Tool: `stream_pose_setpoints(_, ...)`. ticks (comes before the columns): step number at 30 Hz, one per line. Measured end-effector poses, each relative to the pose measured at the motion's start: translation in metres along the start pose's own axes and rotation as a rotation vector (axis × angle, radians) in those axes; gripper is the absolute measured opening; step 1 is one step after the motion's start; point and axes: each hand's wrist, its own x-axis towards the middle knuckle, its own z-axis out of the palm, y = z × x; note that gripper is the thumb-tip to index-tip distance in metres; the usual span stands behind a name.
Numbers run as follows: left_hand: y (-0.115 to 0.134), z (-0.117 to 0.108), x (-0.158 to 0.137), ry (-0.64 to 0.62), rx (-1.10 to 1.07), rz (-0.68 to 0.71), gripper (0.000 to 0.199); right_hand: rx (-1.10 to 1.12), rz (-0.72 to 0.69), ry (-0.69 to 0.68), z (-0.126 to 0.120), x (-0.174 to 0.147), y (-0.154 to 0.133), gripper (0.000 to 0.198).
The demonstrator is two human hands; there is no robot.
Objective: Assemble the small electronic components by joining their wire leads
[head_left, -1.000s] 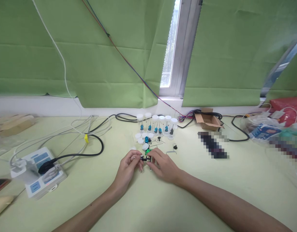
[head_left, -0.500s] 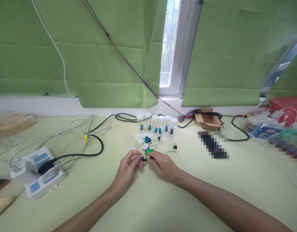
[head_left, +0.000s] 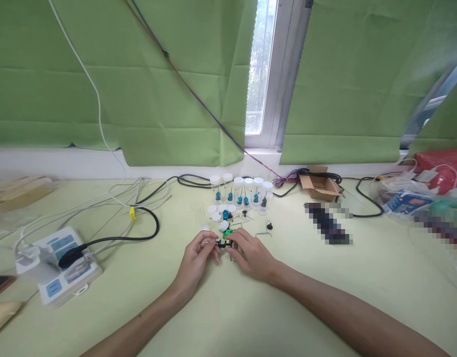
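Between my two hands is a small black metal part [head_left: 224, 244] with a thin shaft. My left hand [head_left: 199, 250] pinches its left end, with a bit of the shaft showing past the fingers. At the right end, the fingers of my right hand [head_left: 250, 253] are closed around a thin bent hex key [head_left: 231, 258], whose lower end hangs below them; the grip itself is partly hidden. Just beyond my fingertips lie shiny green parts [head_left: 228, 232] and a white cap [head_left: 224, 226].
Several clear tubes with white caps [head_left: 248, 193] stand farther back, blue parts inside. Loose caps, blue parts [head_left: 226, 214] and hex keys [head_left: 263, 233] lie before them. A power strip [head_left: 70, 263] with cables is left; a cardboard box [head_left: 320, 188] sits back right.
My right fingers have lifted and opened slightly, showing more of the black part and the rod. My left hand stays almost still.
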Motion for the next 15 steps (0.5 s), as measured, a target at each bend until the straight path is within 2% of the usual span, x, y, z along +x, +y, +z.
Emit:
stream_pose_setpoints(8, -0.0002, -0.0011, -0.0007, -0.008, 0.009, -0.001, 0.017, -0.023, 0.003, 0.006, 0.0013, 0.0004, 0.0001, 0.02)
stream_pose_setpoints(15, -0.0019, -0.0017, -0.0002, -0.01, 0.002, 0.007, 0.017, 0.009, -0.001, 0.009, -0.0007, -0.0005, -0.0008, 0.027)
